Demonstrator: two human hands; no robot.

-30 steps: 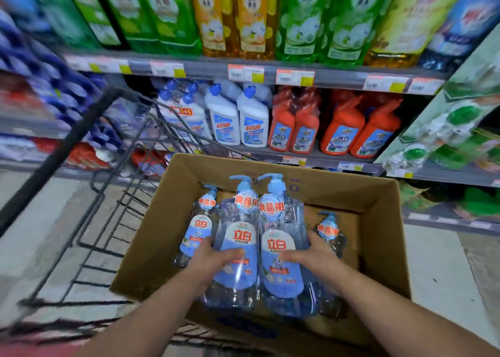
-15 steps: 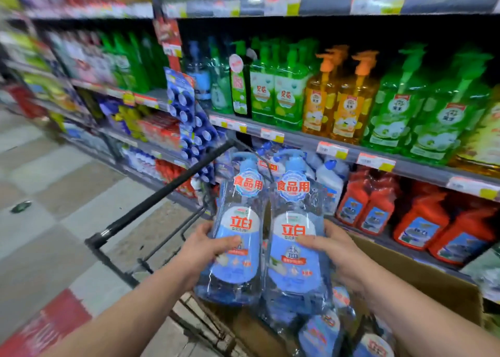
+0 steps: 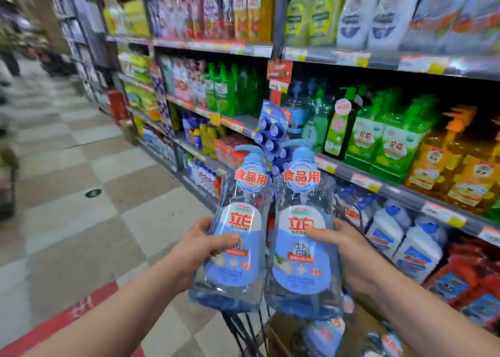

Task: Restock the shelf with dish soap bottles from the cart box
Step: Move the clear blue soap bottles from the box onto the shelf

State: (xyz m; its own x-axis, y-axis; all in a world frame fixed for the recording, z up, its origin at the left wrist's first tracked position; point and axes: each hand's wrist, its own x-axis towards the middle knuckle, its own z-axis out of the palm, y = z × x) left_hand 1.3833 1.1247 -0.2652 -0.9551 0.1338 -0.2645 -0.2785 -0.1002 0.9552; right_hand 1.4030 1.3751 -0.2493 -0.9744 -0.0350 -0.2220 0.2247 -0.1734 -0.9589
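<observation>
Clear plastic with pale blue labels and blue pump heads: two dish soap bottles are held upright in the air, side by side, in front of the shelf [image 3: 392, 191] and above the near corner of the cart box [image 3: 362, 327]. The left hand [image 3: 201, 244] grips the left dish soap bottle [image 3: 238, 259] from its outer side. Its thumb lies across the front of the label and its fingers [image 3: 201, 225] curl round the edge. The right hand [image 3: 349, 251] grips the right dish soap bottle [image 3: 300, 264] in the mirrored way, thumb on the label and fingers [image 3: 342, 225] wrapped round the outer edge. The two bottles stand just beside each other; whether they touch is hard to tell.

Most of each hand's fingers are hidden behind the bottle it holds. The cardboard box is cut off by the lower edge of the view. Inside it only a blurred bottle in the box [image 3: 322, 335] with the same blue label can be made out. Of the cart [image 3: 243, 327] only a few dark wires show beneath the left bottle. Behind the pump heads hangs a blue hanging strip [image 3: 270, 137] of small round items. The shelf carries green bottles [image 3: 378, 140] and orange bottles [image 3: 443, 167]. Below them stand white bottles with blue caps [image 3: 389, 232], all smeared by blur, so their labels cannot be read. A checkered floor [image 3: 94, 167] runs off to the left.
</observation>
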